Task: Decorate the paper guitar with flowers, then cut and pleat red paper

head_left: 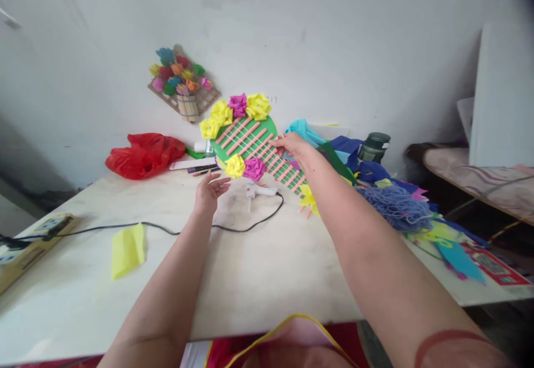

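My right hand [294, 147] grips the right edge of a green craft board [250, 144] crossed with pink strips, holding it tilted above the table. Yellow paper flowers [258, 106] and magenta paper flowers [238, 104] sit along its top and lower left. My left hand [209, 188] hovers open, palm up, just below the board's lower flowers, touching nothing. A white glue gun [261, 191] lies on the white table [258, 268] under the board, its black cord [167, 228] running left.
A red plastic bag [144, 155] lies at the back left, a yellow paper piece [127, 249] near the front left, a power strip [29, 241] at the left edge. Blue yarn [394, 207], coloured paper scraps and a dark jar [374, 147] crowd the right. A flower craft [182, 84] hangs on the wall.
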`<action>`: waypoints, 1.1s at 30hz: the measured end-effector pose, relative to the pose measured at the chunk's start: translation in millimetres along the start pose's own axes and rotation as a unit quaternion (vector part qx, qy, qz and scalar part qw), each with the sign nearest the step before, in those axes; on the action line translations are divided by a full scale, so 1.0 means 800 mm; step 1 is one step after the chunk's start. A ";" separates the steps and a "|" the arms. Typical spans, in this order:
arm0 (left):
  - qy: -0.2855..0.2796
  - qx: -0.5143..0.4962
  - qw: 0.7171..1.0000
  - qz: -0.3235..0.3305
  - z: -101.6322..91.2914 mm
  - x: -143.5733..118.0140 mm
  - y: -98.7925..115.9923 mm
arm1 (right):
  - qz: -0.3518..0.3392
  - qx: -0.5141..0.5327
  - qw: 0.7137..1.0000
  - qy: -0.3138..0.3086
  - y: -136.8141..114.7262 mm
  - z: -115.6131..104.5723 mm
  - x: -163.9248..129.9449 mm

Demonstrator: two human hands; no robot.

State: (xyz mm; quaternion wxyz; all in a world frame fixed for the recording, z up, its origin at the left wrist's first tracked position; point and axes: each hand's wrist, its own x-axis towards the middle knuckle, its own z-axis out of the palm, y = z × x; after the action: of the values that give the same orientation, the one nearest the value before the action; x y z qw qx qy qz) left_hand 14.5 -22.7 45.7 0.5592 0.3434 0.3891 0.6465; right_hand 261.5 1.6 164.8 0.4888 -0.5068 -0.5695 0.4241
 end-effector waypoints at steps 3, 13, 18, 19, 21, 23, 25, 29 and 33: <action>0.035 0.029 0.999 0.010 0.004 -0.002 -0.002 | -0.010 0.036 0.999 0.036 -0.002 -0.003 0.001; -0.104 0.201 0.971 0.077 0.064 -0.025 0.003 | 0.059 0.241 0.968 0.047 0.009 0.013 -0.004; -0.107 0.291 0.945 0.108 0.084 -0.023 0.025 | 0.097 0.307 0.945 0.055 0.025 0.039 -0.019; -0.107 0.304 0.941 0.107 0.086 -0.023 0.028 | 0.102 0.319 0.941 0.055 0.028 0.044 -0.022; -0.108 0.319 0.938 0.085 0.088 -0.024 0.033 | 0.106 0.343 0.931 0.057 0.035 0.054 -0.027; -0.108 0.331 0.936 0.049 0.088 -0.025 0.037 | 0.110 0.360 0.924 0.062 0.043 0.063 -0.031; -0.098 0.342 0.934 0.014 0.090 -0.027 0.039 | 0.116 0.375 0.917 0.068 0.052 0.069 -0.034; -0.066 0.360 0.930 -0.037 0.099 -0.027 0.039 | 0.142 0.400 0.901 0.086 0.071 0.081 -0.039; 0.001 0.386 0.922 -0.024 0.106 -0.019 0.026 | 0.173 0.430 0.880 0.104 0.086 0.092 -0.039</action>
State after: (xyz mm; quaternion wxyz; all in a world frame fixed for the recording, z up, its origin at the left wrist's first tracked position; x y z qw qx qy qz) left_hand 81.5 -28.8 103.1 0.3983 0.5223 0.6171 0.4334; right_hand 200.7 -20.0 81.6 0.6339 -0.3787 -0.1803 0.6498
